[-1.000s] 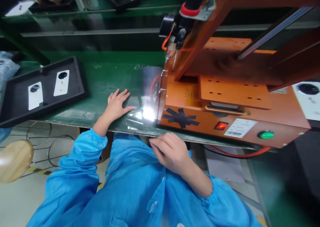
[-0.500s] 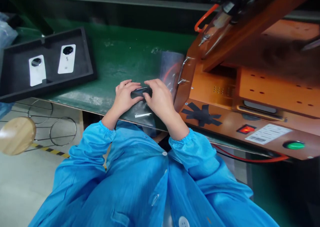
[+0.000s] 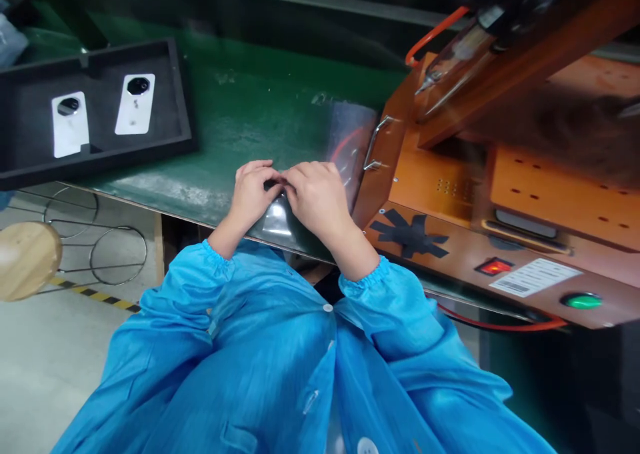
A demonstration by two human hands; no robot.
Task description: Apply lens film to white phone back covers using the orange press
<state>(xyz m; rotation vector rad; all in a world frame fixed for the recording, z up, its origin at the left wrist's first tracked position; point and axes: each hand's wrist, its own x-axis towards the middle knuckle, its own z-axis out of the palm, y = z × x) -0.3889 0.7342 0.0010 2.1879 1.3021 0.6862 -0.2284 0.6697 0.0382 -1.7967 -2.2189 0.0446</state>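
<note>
Both of my hands meet over the front of the green workbench [image 3: 250, 114]. My left hand [image 3: 254, 191] is closed, its thumb and index finger pinched close to the other hand's fingertips. My right hand [image 3: 317, 197] curls inward from the other side, also closed, with its fingertips at the same spot. What they pinch is mostly hidden behind the fingers. Just below the fingertips shows a shiny, glossy flat piece [image 3: 277, 219] with a bright reflection; I cannot tell whether it is joined to what the fingers hold.
On the left, a black foam tray [image 3: 173, 94] bears two white phone back panels [image 3: 136, 111] with dark camera rings. To the right stands an orange machine [image 3: 430, 201] with a metal handle, a red switch and a green button. Clear plastic [image 3: 345, 134] lies beside it. A wooden stool [image 3: 30, 261] stands lower left.
My fingertips have come together, covering the dark glossy piece that showed between my hands. The bright reflection below them has grown from a thin line to a wider patch. The view has shifted slightly.
</note>
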